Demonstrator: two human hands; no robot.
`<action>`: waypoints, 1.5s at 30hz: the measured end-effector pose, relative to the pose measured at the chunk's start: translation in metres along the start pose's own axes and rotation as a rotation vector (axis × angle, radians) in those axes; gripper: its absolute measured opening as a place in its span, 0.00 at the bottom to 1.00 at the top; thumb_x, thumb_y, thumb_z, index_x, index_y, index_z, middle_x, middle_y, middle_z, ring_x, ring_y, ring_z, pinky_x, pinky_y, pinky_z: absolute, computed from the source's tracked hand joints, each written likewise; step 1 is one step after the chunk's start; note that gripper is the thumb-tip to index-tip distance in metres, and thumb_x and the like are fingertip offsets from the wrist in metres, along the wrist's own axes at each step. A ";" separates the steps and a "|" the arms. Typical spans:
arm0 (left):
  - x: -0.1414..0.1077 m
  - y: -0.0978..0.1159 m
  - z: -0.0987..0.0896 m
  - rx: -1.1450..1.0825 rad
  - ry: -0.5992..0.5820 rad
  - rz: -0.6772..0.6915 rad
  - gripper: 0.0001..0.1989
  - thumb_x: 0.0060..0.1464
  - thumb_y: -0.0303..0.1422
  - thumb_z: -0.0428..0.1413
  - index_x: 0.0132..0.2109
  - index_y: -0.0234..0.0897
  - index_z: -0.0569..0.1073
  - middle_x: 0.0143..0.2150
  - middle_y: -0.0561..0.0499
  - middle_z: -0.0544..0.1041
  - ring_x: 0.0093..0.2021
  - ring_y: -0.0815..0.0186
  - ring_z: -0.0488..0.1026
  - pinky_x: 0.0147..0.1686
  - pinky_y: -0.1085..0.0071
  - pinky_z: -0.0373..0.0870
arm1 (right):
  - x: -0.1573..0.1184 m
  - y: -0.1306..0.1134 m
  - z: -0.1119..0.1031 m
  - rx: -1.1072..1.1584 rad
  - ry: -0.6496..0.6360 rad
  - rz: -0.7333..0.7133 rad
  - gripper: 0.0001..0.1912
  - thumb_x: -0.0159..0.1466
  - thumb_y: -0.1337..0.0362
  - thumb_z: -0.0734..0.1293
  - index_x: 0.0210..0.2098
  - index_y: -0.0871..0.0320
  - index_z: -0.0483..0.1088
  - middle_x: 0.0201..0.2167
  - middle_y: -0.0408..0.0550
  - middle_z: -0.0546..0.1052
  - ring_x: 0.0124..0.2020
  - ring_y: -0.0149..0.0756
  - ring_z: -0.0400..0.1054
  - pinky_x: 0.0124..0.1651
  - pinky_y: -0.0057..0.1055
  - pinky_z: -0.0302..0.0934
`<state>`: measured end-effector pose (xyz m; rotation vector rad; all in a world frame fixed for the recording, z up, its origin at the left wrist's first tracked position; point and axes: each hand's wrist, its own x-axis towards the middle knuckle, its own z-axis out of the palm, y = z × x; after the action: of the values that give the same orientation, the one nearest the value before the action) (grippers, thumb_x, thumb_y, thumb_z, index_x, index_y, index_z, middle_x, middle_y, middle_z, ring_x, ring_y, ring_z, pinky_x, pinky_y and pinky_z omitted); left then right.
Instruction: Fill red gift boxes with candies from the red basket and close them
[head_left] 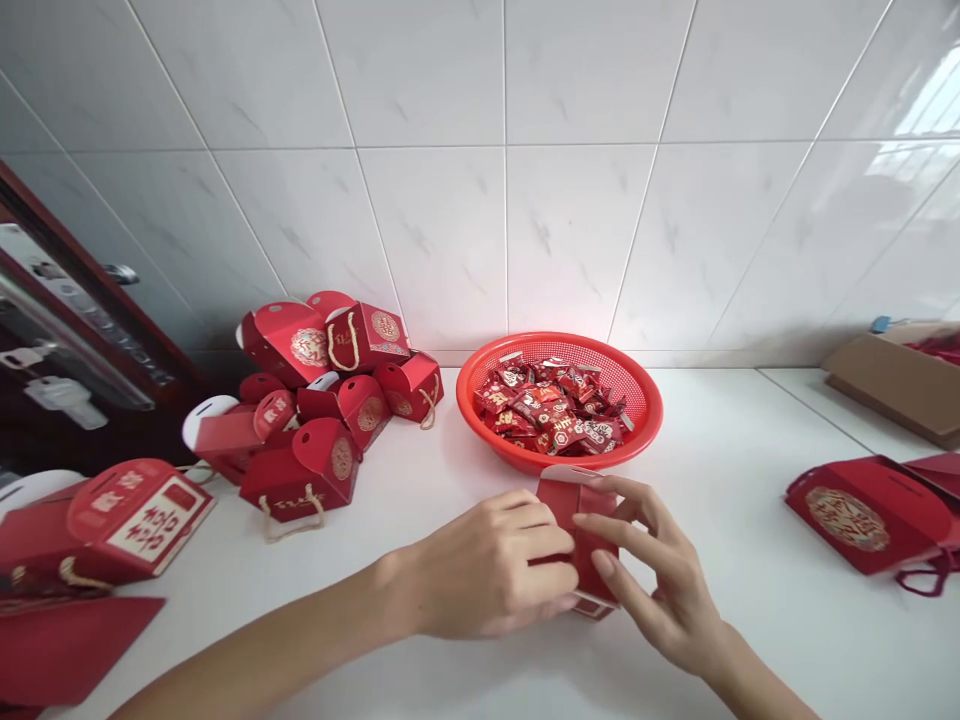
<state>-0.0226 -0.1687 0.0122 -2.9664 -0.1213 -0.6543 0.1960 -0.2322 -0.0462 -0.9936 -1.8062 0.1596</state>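
Observation:
A small red paper gift box (559, 495) sits on the white counter in front of me, between my two hands. My left hand (499, 565) wraps its bent fingers around the box's left side. Against the right side and top lie the thumb and fingers of my right hand (652, 560), somewhat apart from each other but gripping the box. Part of the box is covered by my fingers. Just behind it stands a red plastic basket (651, 400) holding several red-wrapped candies (551, 405).
Folded red gift boxes (300, 475) with rope handles are piled at the left by the tiled wall. Bigger red boxes (112, 520) lie at the near left. On the right are another red box (862, 515) and a brown cardboard box (892, 385).

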 end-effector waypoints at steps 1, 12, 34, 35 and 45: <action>0.001 0.000 0.002 -0.047 -0.006 -0.006 0.06 0.65 0.32 0.58 0.37 0.37 0.76 0.36 0.51 0.79 0.36 0.65 0.71 0.38 0.66 0.67 | 0.002 -0.001 -0.001 0.001 -0.037 -0.014 0.14 0.69 0.68 0.64 0.51 0.53 0.78 0.56 0.59 0.72 0.41 0.40 0.75 0.40 0.38 0.74; 0.007 -0.008 0.013 -0.407 0.026 -0.046 0.16 0.64 0.46 0.57 0.44 0.38 0.80 0.42 0.46 0.79 0.43 0.61 0.74 0.46 0.64 0.68 | 0.012 -0.004 -0.009 0.044 -0.162 0.042 0.05 0.70 0.67 0.63 0.40 0.55 0.71 0.60 0.59 0.70 0.49 0.43 0.74 0.43 0.36 0.71; -0.010 -0.021 -0.037 -0.261 -0.270 -0.607 0.18 0.54 0.43 0.67 0.50 0.43 0.80 0.35 0.53 0.76 0.37 0.62 0.73 0.39 0.69 0.67 | 0.002 0.005 -0.012 -0.023 -0.066 0.016 0.08 0.65 0.73 0.62 0.35 0.53 0.62 0.42 0.52 0.74 0.42 0.38 0.73 0.37 0.30 0.67; -0.011 -0.020 -0.039 -0.278 -0.321 -0.627 0.25 0.51 0.46 0.68 0.54 0.44 0.78 0.39 0.52 0.76 0.41 0.60 0.74 0.40 0.69 0.68 | 0.001 0.005 -0.012 -0.017 -0.072 0.028 0.07 0.65 0.73 0.62 0.35 0.53 0.63 0.43 0.52 0.74 0.43 0.38 0.73 0.38 0.30 0.67; -0.021 -0.004 -0.044 -0.282 -0.442 -0.708 0.41 0.49 0.54 0.66 0.68 0.51 0.66 0.71 0.46 0.62 0.59 0.45 0.71 0.52 0.58 0.73 | -0.002 0.009 -0.001 0.015 -0.135 0.159 0.03 0.67 0.66 0.64 0.37 0.51 0.68 0.51 0.50 0.76 0.53 0.44 0.70 0.50 0.38 0.67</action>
<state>-0.0604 -0.1714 0.0427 -3.2534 -1.2410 -0.0314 0.2023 -0.2278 -0.0517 -1.1391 -1.8442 0.3451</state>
